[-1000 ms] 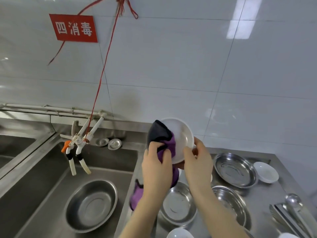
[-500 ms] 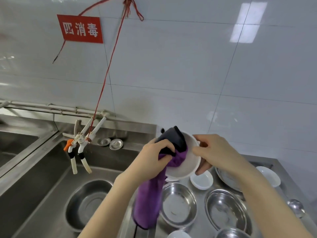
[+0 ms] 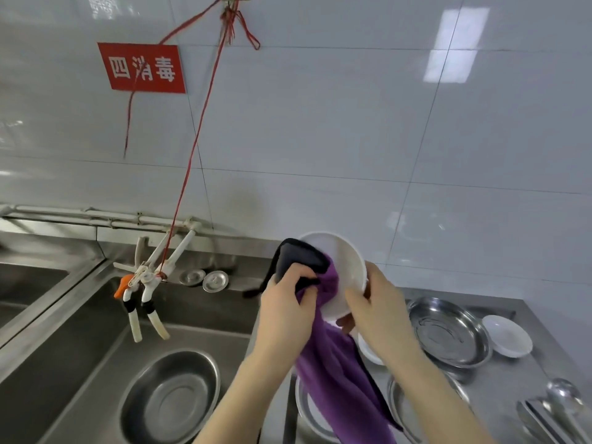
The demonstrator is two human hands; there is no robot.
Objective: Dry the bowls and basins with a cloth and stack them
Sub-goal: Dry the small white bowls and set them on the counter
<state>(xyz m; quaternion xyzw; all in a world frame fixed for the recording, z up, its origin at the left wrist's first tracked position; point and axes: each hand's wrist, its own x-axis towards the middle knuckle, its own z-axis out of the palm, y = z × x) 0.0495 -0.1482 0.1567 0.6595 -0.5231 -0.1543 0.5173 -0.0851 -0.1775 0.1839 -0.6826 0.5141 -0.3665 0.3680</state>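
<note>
**Bowl held aloft**

Below the fingers, the tail of the purple-and-black cloth (image 3: pixel 333 357) hangs over a round steel basin (image 3: pixel 312 415). The left hand (image 3: pixel 286 310) clamps the bunched cloth inside the round white bowl (image 3: pixel 344 267). The right hand (image 3: pixel 376 310) grips the bowl's rim. Beyond is open air, then the white tiled wall (image 3: pixel 320 139).

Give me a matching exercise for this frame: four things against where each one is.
Things:
1. round white bowl
2. long purple cloth
3. round steel basin
4. red rectangular sign

Places:
A. on the tiled wall
B. in the left hand
C. lying in the steel sink
D. in the right hand

Pairs: 1-D, 2-B, 3-C, 4-A
</note>
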